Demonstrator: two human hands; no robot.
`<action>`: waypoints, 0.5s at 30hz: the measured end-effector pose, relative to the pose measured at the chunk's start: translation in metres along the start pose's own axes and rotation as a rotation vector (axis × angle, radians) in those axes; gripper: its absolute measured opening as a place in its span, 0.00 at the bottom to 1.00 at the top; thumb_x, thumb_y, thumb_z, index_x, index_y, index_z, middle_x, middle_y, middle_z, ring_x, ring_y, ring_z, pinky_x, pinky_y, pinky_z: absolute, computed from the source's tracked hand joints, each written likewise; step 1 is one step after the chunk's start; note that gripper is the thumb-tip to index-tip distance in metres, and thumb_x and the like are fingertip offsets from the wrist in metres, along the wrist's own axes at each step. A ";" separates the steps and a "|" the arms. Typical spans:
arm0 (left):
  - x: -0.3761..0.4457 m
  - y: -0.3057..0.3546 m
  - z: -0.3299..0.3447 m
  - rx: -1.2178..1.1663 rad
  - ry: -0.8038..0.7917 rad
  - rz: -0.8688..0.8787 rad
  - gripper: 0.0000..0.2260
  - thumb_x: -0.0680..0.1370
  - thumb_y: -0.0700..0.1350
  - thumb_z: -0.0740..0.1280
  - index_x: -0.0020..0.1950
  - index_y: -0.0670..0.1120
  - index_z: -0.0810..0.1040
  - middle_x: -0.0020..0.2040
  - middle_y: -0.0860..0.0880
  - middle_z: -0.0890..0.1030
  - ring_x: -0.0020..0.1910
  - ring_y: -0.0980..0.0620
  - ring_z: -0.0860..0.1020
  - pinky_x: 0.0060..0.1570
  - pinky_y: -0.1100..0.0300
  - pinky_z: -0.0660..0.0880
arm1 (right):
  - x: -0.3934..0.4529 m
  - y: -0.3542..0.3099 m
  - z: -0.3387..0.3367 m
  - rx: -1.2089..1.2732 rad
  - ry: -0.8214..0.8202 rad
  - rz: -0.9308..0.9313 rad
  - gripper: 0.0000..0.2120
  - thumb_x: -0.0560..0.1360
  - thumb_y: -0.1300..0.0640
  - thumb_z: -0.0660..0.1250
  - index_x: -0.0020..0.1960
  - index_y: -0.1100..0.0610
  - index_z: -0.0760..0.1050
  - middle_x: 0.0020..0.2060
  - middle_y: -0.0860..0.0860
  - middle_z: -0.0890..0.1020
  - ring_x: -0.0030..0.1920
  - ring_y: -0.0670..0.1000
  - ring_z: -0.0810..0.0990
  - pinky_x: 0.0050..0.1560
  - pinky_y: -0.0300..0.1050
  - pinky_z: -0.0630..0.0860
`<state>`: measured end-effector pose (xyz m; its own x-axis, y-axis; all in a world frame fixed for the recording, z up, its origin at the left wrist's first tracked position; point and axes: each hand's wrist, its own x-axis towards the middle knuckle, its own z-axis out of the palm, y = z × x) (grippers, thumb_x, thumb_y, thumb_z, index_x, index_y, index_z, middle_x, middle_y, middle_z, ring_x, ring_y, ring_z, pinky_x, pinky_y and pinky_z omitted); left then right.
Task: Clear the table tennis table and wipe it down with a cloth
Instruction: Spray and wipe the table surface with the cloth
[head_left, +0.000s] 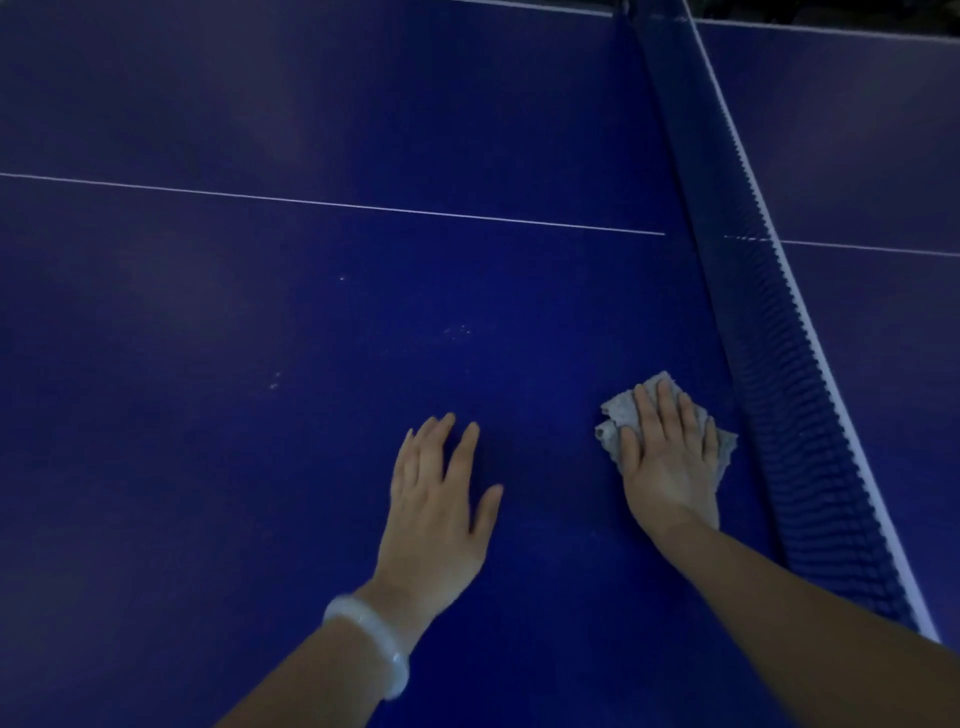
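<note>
Both hands are flat on the blue table (260, 312) as I look down from the head camera: my right hand (670, 457) lies palm-down with straight, slightly spread fingers pressing on the cloth (618, 421), and my left hand (439, 499) rests just to its left on bare tabletop, fingers straight and spread, holding nothing. I see the cloth as a small, pale grey rag with a mottled, slightly fuzzy surface, crumpled rather than folded square; its edges stick out beyond my fingertips, past the thumb side where it bunches into two soft lobes, and on the little-finger side as a ragged corner. It lies flat on the playing surface, close beside the foot of the net (769, 364) but I cannot tell whether it touches it. On my left wrist sits a pale, translucent bangle (371, 644). A few faint whitish specks (457, 331) show on the surface ahead of my left hand, well apart from the cloth. Farther out, the thin white centre line (332, 203) crosses the table from left toward the net. The net itself is dark blue mesh with a white top band, running diagonally from the upper middle to the lower right, and the other half of the table shows beyond it.
</note>
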<state>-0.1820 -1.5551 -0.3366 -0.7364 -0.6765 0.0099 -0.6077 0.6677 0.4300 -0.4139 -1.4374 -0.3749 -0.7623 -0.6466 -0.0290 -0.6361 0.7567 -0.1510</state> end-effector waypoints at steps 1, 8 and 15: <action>-0.021 -0.012 -0.004 0.043 -0.003 -0.028 0.29 0.81 0.61 0.48 0.78 0.47 0.58 0.78 0.47 0.54 0.78 0.48 0.48 0.76 0.50 0.43 | 0.000 0.001 0.001 -0.007 -0.002 0.000 0.28 0.80 0.41 0.36 0.79 0.47 0.45 0.79 0.46 0.46 0.78 0.48 0.43 0.77 0.52 0.37; -0.085 -0.079 -0.021 0.264 -0.096 -0.132 0.32 0.80 0.62 0.43 0.78 0.43 0.58 0.77 0.43 0.58 0.78 0.45 0.52 0.76 0.45 0.52 | -0.015 -0.016 -0.006 0.071 -0.007 0.181 0.27 0.82 0.44 0.41 0.80 0.48 0.47 0.79 0.49 0.47 0.79 0.51 0.44 0.77 0.56 0.40; -0.085 -0.082 -0.012 0.329 -0.086 -0.138 0.31 0.81 0.60 0.42 0.79 0.45 0.52 0.79 0.43 0.55 0.79 0.47 0.49 0.77 0.46 0.47 | -0.105 -0.106 0.007 0.026 -0.105 -0.303 0.27 0.82 0.44 0.40 0.80 0.47 0.45 0.79 0.49 0.44 0.79 0.52 0.41 0.78 0.57 0.43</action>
<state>-0.0658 -1.5559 -0.3616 -0.6546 -0.7479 -0.1101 -0.7559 0.6457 0.1085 -0.2654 -1.4503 -0.3631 -0.5214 -0.8495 -0.0802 -0.8279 0.5264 -0.1935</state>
